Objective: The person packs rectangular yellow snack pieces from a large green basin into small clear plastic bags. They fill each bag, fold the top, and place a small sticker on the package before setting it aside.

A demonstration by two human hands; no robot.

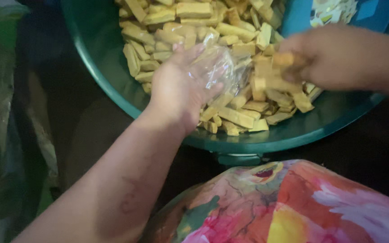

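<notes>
Nearest the camera was a lap in bright flowered cloth point(293, 202). Just past it sat one big green tub point(113, 85), full of tan sticks point(235, 117). There were too many sticks to count; they lay in a heap, some flat, some tipped.

The left hand point(178, 90) was over the near side of the heap. Its fingers were closed on one thin clear bag point(219, 67) and held it by its edge. The bag looked very light, soft and crinkly, and maybe a bit slippery, so the mouth was the best place to hold it.

Farther right, the right hand point(334, 56) was blurry. Its fingers looked pinched on a few sticks, perhaps three or four, held just above the heap beside the bag. The sticks looked light, stiff and dry. They might snap if squeezed hard, so the middle was the safe place to hold them.

Behind the tub stood one blue box point(370, 13).
</notes>
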